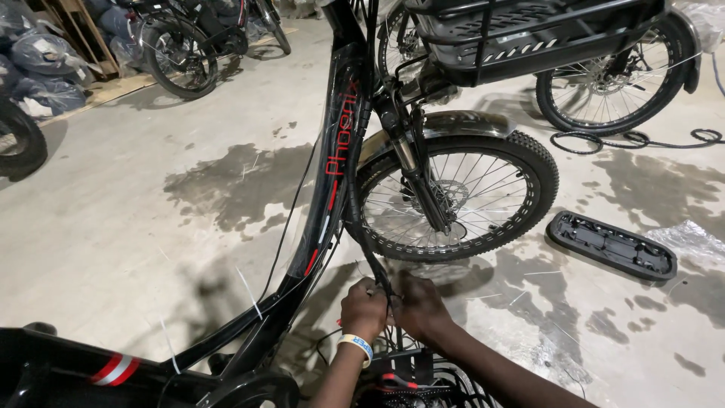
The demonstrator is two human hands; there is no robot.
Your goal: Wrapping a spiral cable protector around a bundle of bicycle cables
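A black bicycle frame (pixel 328 174) with red stripes slants from the lower left up to the top middle. A bundle of black cables (pixel 361 227) in a spiral wrap runs down beside it. My left hand (pixel 362 308), with a pale wristband, and my right hand (pixel 420 306) meet at the bundle's lower end, both closed on the cables. The front wheel (pixel 457 196) with its mudguard stands just beyond my hands. A black wire basket (pixel 419 378) lies beneath my wrists.
A black oblong plastic cover (pixel 612 245) lies on the wet concrete floor (pixel 151 196) at the right, by clear plastic wrap (pixel 695 240). Other bicycles (pixel 604 68) stand behind. A loose cable (pixel 642 140) coils on the floor. Wrapped bundles and a pallet (pixel 53 53) sit far left.
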